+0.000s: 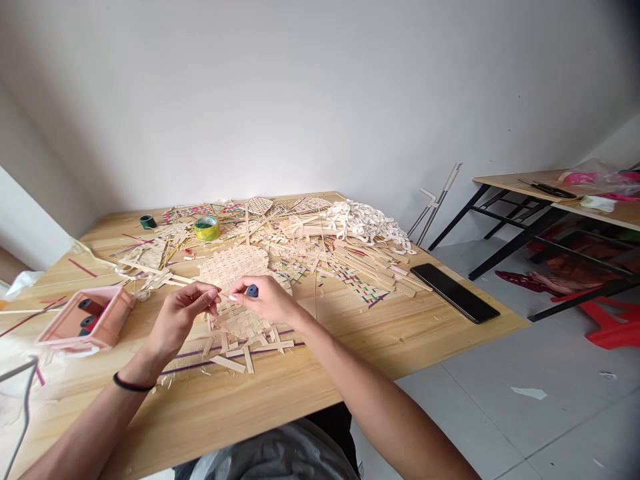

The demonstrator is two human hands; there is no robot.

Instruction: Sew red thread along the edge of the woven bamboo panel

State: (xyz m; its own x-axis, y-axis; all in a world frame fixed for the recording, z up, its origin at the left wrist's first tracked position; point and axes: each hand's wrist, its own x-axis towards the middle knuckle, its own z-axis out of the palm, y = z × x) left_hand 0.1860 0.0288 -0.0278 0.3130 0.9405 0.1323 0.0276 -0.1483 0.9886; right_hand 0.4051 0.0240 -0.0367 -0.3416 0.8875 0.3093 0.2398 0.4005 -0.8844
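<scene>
My left hand (193, 304) is closed in a pinch, with a black band round the wrist. Close beside it, my right hand (265, 299) has its fingers closed around a dark blue spool (252, 291). Something thin and pale seems to lie between the fingertips of both hands, too small to make out. Under and behind the hands lies a pale woven mat (235, 263) of flat strips. Short cut strips (249, 359) are scattered on the table just in front of it.
A pink basket (117, 325) with spools stands at the left. Behind are yellow tape (207, 229), a green spool (148, 222) and white cord loops (370, 223). A black phone (455, 293) lies at the wooden table's (320, 367) right edge. Crutch-like poles (435, 203) lean beyond.
</scene>
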